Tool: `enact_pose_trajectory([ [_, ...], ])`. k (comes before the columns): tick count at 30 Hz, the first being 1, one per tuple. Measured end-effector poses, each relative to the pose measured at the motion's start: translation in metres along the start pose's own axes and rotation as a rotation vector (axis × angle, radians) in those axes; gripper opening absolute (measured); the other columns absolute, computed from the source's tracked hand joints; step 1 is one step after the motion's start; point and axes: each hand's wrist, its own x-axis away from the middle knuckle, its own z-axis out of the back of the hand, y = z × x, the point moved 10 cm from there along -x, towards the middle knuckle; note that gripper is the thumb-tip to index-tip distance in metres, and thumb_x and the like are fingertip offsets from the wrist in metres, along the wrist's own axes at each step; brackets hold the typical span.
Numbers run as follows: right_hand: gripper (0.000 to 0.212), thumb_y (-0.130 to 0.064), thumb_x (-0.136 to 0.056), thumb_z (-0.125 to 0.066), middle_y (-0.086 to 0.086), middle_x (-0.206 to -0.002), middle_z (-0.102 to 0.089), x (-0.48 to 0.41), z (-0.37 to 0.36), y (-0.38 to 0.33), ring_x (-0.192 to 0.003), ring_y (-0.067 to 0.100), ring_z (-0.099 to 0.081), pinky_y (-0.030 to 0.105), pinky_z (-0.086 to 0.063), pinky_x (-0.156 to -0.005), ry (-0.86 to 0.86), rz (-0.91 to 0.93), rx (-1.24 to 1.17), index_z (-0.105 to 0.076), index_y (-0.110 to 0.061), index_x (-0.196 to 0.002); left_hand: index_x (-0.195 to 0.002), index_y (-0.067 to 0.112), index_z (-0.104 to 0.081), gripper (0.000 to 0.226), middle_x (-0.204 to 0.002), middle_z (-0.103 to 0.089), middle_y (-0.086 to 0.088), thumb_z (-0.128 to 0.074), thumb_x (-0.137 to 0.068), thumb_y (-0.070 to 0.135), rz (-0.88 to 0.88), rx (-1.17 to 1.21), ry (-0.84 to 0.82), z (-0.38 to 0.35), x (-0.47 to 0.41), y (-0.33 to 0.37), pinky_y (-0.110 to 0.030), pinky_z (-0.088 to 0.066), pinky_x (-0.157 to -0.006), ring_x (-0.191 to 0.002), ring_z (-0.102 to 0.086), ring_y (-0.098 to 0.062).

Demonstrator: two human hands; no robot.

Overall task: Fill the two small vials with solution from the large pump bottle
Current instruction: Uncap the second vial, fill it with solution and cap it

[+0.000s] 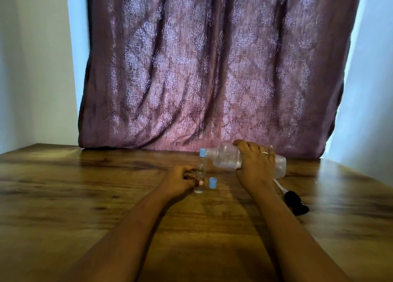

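Observation:
My right hand (256, 164) grips the large clear bottle (225, 157) around its middle and holds it tipped on its side, neck pointing left. My left hand (180, 179) is closed around a small clear vial (199, 186) that stands upright on the wooden table (85, 196), a little liquid at its bottom. The bottle's neck ends just above this vial's top. Right behind it stands a second vial with a blue cap (202, 152). A loose blue cap (212, 183) rests on the table beside the held vial.
The removed black pump head (296, 204) with its white tube (278, 184) lies on the table to the right of my right forearm. A patterned purple curtain (212, 69) hangs along the table's far edge.

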Motion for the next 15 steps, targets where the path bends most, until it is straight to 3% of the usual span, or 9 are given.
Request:
enact_pose_trajectory([
  [6,0.074,-0.034,-0.062,-0.081,0.005,-0.119,-0.060,-0.003,0.000,0.023,-0.109,0.031,-0.055,0.049,-0.044,-0.094,0.077,-0.170,-0.335,-0.041,-0.022,-0.123,-0.108,0.022,-0.064,0.038,-0.104,-0.073,-0.002,-0.075,-0.077,0.003,-0.004,-0.008,0.007,0.000,0.002,0.002,-0.035,-0.059,-0.082,-0.095,-0.070,-0.019],
  [10,0.076,-0.038,-0.060,-0.083,0.006,-0.117,-0.060,-0.002,0.000,0.035,-0.105,0.030,-0.057,0.042,-0.049,-0.085,0.148,-0.279,-0.542,-0.041,-0.019,-0.120,-0.103,0.025,-0.064,0.037,-0.104,-0.073,-0.003,-0.075,-0.076,0.002,-0.006,0.005,0.010,0.000,0.002,0.003,-0.040,-0.058,-0.087,-0.096,-0.070,-0.020],
  [15,0.076,-0.040,-0.064,-0.081,0.006,-0.117,-0.060,0.001,-0.007,0.031,-0.103,0.027,-0.059,0.039,-0.052,-0.081,0.121,-0.274,-0.650,-0.038,-0.020,-0.123,-0.097,0.029,-0.063,0.033,-0.101,-0.072,-0.001,-0.072,-0.079,0.002,-0.021,0.007,-0.020,-0.002,0.003,0.004,-0.029,-0.058,-0.075,-0.092,-0.071,-0.017],
])
